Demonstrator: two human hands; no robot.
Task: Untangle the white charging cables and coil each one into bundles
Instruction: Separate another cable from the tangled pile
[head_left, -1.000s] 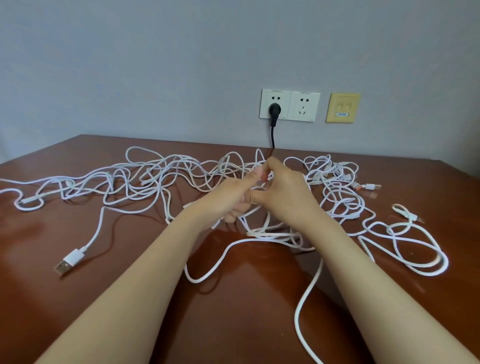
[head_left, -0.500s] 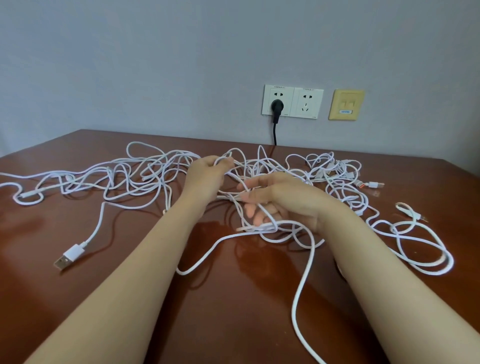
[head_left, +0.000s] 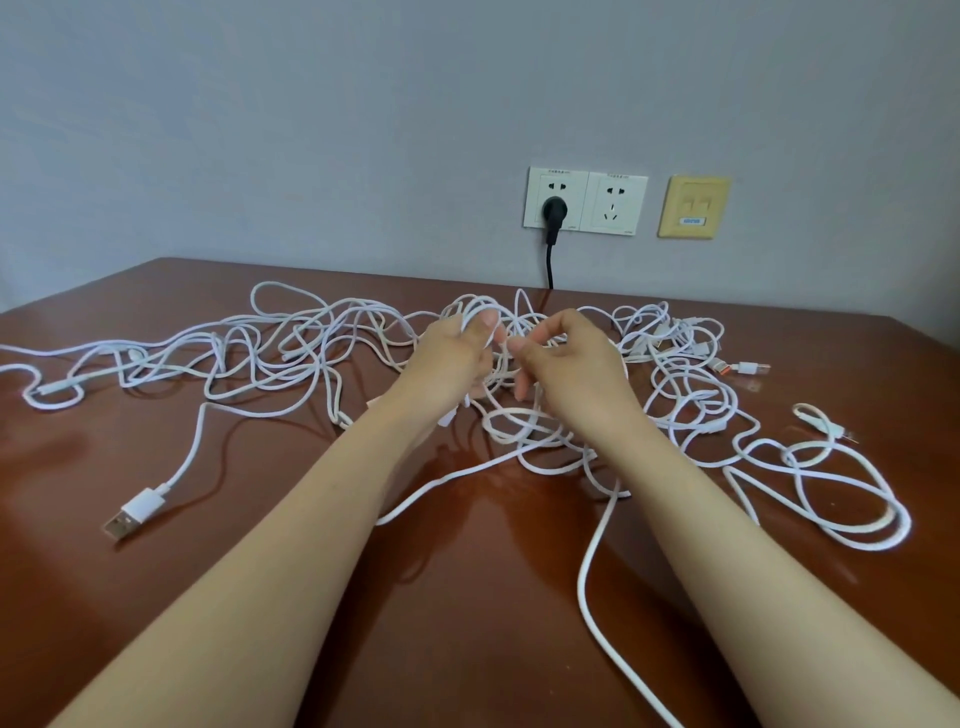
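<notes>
Several white charging cables (head_left: 311, 358) lie in one loose snarl spread across the brown tabletop (head_left: 467, 623), none yet coiled, and both hands work at its middle: the left hand (head_left: 452, 358) curled round a few raised loops, the right hand (head_left: 566, 364) pinching a strand between thumb and forefinger just beside it. Pulling the hands apart from here could cinch the crossing loops below them into a tight knot, and a hard tug might drag the USB plug (head_left: 132, 514) or the far-right connectors (head_left: 748, 368) through other loops, worsening the tangle.
</notes>
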